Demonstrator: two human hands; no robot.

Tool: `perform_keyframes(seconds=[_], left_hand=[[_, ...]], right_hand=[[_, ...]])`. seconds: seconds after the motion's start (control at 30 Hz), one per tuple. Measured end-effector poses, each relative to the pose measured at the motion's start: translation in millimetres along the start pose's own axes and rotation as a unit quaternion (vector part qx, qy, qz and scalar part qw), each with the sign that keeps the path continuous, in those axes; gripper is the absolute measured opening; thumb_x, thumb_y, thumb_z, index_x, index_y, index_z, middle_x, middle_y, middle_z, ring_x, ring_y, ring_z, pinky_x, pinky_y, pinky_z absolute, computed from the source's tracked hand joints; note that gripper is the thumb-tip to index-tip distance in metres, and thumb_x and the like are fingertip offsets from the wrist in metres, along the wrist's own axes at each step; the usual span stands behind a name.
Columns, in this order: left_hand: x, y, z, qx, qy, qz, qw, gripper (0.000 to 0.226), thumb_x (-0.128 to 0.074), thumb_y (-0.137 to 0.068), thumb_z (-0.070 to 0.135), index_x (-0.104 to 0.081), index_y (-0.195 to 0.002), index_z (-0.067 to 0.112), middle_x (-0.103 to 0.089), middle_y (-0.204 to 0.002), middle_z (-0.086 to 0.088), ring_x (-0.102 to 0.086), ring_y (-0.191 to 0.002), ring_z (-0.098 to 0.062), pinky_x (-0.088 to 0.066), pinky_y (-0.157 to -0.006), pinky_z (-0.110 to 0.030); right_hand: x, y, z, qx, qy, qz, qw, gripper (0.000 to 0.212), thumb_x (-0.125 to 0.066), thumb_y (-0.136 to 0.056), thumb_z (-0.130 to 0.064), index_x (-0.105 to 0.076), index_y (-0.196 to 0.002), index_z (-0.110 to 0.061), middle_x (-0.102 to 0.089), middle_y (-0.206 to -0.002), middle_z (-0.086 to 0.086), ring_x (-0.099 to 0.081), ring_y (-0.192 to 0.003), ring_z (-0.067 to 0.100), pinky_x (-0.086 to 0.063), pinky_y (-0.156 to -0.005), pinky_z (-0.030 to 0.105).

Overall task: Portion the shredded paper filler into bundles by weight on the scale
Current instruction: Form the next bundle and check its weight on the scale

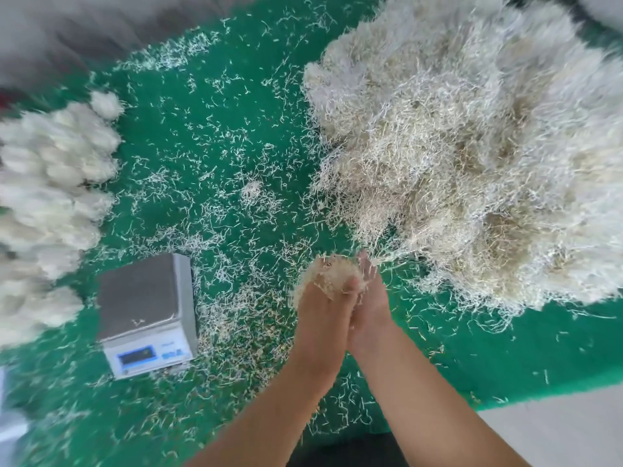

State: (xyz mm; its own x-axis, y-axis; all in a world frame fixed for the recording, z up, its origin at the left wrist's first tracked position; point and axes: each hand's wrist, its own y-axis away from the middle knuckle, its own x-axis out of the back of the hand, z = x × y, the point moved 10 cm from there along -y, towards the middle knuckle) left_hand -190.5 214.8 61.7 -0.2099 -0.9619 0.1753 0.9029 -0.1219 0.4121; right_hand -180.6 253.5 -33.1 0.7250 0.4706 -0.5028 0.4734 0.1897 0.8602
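Head view: left hand (322,308) and right hand (369,303) clasp upward-pointing paper tuft (332,273).

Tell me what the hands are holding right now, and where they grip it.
Both hands, left and right, hold a small clump of shredded paper, pressed between them at its lower end.

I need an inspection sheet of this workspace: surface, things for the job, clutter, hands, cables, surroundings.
Surface: green mat, strewn with loose shreds.
Job's things: big paper pile at right; scale at left, its pan bare apart from a few strands; finished bundles along left edge.
Clutter: stray strands everywhere.
Hands: left hand and right hand together hold a clump.
Cables: nothing seen.
Surroundings: grey floor, blurred.
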Motion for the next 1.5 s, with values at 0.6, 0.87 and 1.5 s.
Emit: perform_keyframes(seconds=[0.6, 0.87, 1.5], left_hand=[[105.8, 2.9, 36.9, -0.047, -0.189, 0.123, 0.973, 0.019, -0.071, -0.086, 0.042, -0.064, -0.101, 0.050, -0.073, -0.095, 0.020, -0.072, -0.083, -0.002, -0.059, -0.065, -0.022], [139.2, 37.9, 50.4, -0.046, -0.321, 0.061, 0.944, 0.024, -0.076, -0.090, 0.026, -0.058, -0.086, 0.011, -0.054, -0.063, 0.005, -0.041, -0.040, -0.003, -0.035, -0.040, -0.012], [325.9, 116.5, 22.3, 0.128, 0.159, 0.193, 0.960, 0.080, -0.078, -0.087, 0.039, -0.039, -0.150, 0.007, -0.058, -0.131, -0.011, -0.056, -0.115, -0.027, -0.043, -0.099, -0.048]], right_hand=[[-83.4, 76.0, 10.9, 0.069, 0.123, -0.104, 0.985, 0.038, -0.045, -0.113, -0.028, -0.072, -0.127, -0.007, -0.077, -0.121, 0.014, -0.075, -0.111, 0.028, -0.059, -0.101, 0.046], [-88.1, 111.2, 16.6, 0.107, 0.208, -0.060, 0.970, 0.037, -0.042, -0.112, -0.033, -0.061, -0.131, -0.007, -0.067, -0.130, 0.022, -0.066, -0.117, 0.042, -0.060, -0.094, 0.057], [-113.9, 178.8, -11.3, 0.268, 0.817, 0.236, 0.453, 0.081, -0.046, -0.101, -0.068, -0.050, -0.150, -0.004, -0.051, -0.156, 0.017, -0.056, -0.137, 0.032, -0.042, -0.116, 0.048]])
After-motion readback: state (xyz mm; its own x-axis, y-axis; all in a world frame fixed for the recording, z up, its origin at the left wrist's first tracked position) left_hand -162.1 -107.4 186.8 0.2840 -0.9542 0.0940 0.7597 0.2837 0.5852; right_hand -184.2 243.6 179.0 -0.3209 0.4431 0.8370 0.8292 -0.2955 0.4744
